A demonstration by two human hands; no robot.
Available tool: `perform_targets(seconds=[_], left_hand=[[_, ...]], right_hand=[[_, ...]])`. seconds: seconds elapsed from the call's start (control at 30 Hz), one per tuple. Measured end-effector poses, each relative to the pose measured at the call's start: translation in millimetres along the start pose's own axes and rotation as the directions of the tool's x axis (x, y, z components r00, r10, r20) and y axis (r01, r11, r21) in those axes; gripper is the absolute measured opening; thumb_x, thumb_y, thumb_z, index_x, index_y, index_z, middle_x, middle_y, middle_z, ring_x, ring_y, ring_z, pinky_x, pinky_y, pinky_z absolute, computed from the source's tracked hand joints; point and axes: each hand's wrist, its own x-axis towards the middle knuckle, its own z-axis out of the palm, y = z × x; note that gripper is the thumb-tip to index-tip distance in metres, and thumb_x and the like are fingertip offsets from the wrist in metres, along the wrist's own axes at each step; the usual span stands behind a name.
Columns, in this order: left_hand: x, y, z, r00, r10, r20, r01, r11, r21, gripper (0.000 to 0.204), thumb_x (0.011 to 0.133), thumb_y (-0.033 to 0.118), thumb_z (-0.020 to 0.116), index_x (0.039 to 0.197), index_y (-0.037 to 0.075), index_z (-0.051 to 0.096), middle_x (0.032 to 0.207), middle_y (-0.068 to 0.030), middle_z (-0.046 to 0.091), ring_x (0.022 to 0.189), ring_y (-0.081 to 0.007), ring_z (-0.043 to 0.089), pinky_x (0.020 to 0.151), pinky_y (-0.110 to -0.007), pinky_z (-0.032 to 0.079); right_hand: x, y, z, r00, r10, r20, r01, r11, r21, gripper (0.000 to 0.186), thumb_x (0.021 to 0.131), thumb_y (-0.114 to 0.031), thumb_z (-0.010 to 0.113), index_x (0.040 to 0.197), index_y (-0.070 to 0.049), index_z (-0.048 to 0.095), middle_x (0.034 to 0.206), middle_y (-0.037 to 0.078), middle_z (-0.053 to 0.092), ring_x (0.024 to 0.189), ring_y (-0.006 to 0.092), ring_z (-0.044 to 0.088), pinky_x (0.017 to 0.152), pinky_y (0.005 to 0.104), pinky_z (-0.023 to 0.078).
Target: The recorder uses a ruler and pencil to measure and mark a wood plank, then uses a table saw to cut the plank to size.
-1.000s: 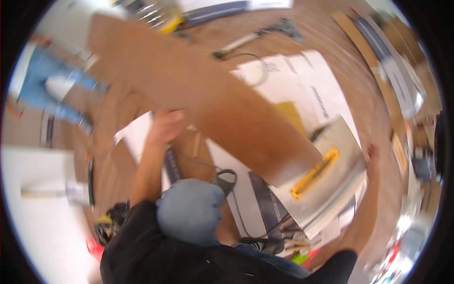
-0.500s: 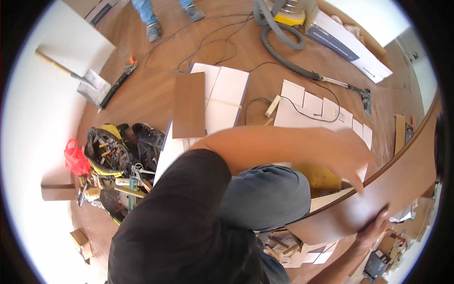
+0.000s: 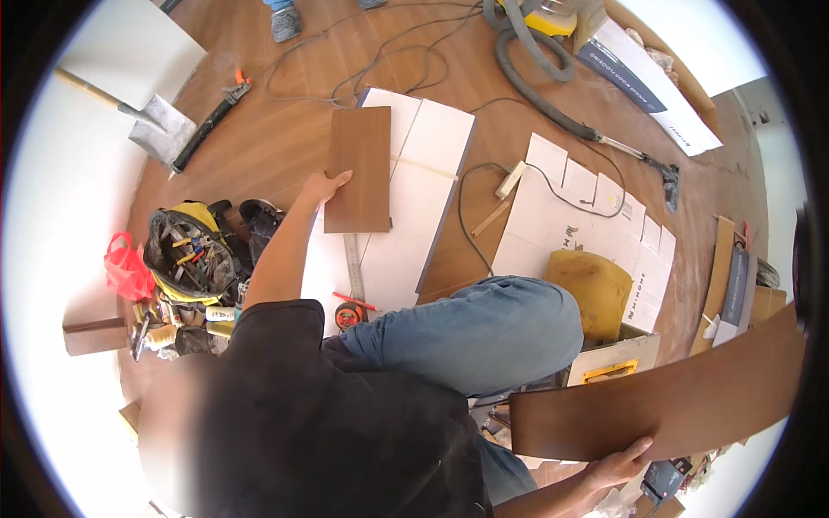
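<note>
My left hand (image 3: 325,186) grips the left edge of a short brown floorboard (image 3: 359,164), thumb on top and fingers partly hidden. That board lies on white cardboard (image 3: 425,155). Just below it are a steel ruler (image 3: 354,268), a red pencil (image 3: 357,301) and an orange-and-black tape measure (image 3: 349,315). At the lower right, my right hand (image 3: 620,466) holds the near edge of a long brown floorboard (image 3: 656,406), thumb over its face. The long board's far end runs to the picture's rim. My bent knee (image 3: 518,324) lies between the two boards.
A yellow-topped box (image 3: 589,292) stands beyond the long board. Flattened cardboard (image 3: 553,229), a vacuum hose (image 3: 535,95) and loose cables (image 3: 414,47) spread over the floor. On the left are a tool bag (image 3: 194,255), a red plastic bag (image 3: 128,268) and a shovel (image 3: 162,129).
My left hand has swung from above the long board leftward onto the short board. The long board has tipped and dropped lower, still in my right hand. The ruler and tape measure have come into view.
</note>
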Motion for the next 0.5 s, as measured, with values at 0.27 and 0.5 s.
perform_targets(seconds=[0.27, 0.5], left_hand=[[-25, 88, 15, 0.923, 0.33, -0.198, -0.365, 0.914, -0.178, 0.07, 0.083, 0.03, 0.086, 0.14, -0.001, 0.059, 0.121, -0.0214, 0.072, 0.107, -0.0287, 0.071, 0.093, -0.038, 0.055], [-112, 193, -11, 0.89, 0.457, -0.003, -0.3, 0.579, -0.758, 0.069, 0.096, 0.022, 0.076, 0.151, -0.005, 0.043, 0.136, -0.0186, 0.063, 0.126, -0.0267, 0.062, 0.107, -0.04, 0.051]], right_hand=[[9, -30, -11, 0.998, -0.067, -0.002, 0.067, 0.993, 0.1, 0.066, 0.108, -0.044, 0.059, 0.146, 0.009, 0.053, 0.142, 0.024, 0.061, 0.121, 0.0313, 0.063, 0.103, 0.0406, 0.053], [24, -61, -4, 0.938, -0.146, 0.315, 0.054, 0.958, 0.281, 0.049, 0.105, -0.028, 0.064, 0.138, 0.007, 0.059, 0.133, 0.016, 0.066, 0.119, 0.0233, 0.063, 0.101, 0.0375, 0.051]])
